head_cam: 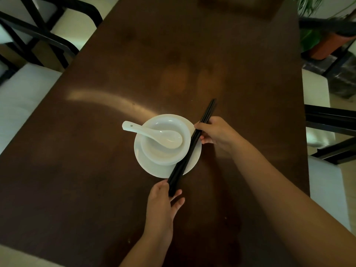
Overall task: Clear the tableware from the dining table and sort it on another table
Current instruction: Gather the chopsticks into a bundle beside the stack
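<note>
A white plate (152, 170) sits on the dark wooden table (96, 170), near its middle. On the plate stands a white bowl (185, 135), and a white ceramic spoon (154, 134) lies in it with its handle pointing left over the rim. Black chopsticks (189, 147) stretch diagonally across the plate's right side. My right hand (215, 132) pinches them near their upper part. My left hand (163, 201) holds their lower end between thumb and fingers, just below the plate.
Dark-framed chairs with pale cushions stand at the left (38, 35) and right (331, 120) of the table. A potted plant (323, 43) stands at the upper right. A dark mat or tray (240, 4) lies at the table's far end.
</note>
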The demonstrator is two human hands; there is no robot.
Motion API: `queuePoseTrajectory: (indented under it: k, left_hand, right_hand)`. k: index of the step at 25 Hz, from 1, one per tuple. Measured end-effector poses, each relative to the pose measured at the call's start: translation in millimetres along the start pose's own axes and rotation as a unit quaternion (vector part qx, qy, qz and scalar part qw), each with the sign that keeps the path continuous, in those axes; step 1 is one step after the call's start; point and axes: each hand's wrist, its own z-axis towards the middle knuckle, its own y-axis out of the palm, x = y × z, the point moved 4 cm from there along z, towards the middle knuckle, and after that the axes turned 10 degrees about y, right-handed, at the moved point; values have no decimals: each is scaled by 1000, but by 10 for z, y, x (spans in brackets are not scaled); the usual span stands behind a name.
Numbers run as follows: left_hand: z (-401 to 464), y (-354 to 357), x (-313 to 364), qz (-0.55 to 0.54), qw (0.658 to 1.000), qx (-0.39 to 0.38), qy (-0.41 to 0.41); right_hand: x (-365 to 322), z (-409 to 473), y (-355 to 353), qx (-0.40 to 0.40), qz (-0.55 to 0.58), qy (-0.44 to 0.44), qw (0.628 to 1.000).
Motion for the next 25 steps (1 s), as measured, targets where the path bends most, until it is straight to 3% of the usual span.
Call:
queuePoseTrajectory:
  k: [6,13,17,25]
  left_hand:
    - [-2,-14,-10,-5,1000,-2,3]
    - [-15,-84,-29,-33,999,9,6]
    - [-21,-110,-20,-41,999,10,18]
    - [-59,-94,-72,-83,996,-13,-36]
  right_hand:
    - [8,76,35,86,-148,20,985]
    - [113,83,107,84,-134,13,987]
    - [88,108,111,95,-187,10,978]
    - [89,61,43,110,-60,24,992]
